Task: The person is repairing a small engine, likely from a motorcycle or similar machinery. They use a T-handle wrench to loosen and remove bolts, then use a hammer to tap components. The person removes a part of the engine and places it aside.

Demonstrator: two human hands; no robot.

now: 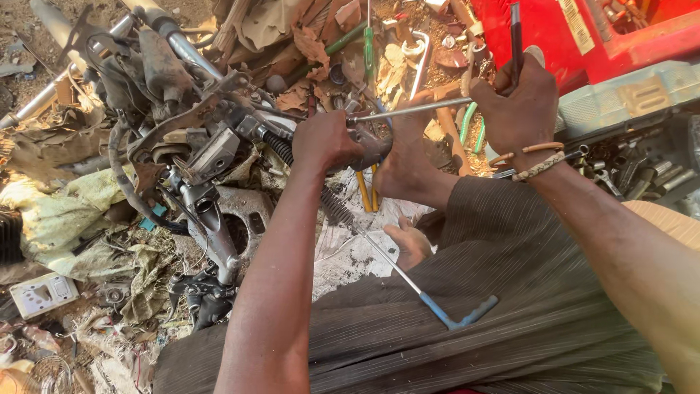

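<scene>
— Hands first: what does each grip?
— Head view: left hand (pixel 326 140) is closed around a small dark metal part (pixel 370 146), braced on the feet mid-scene; right hand (pixel 515 98) clenches a dark-handled tool (pixel 515 36), turning a steel rod (pixel 408 109) into it.
— Next?
— Likely holding the part steady while turning.

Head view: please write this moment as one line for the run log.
left hand: grips grey metal part | right hand: holds metal rod to the part | blue-handled tool: on lap
</scene>
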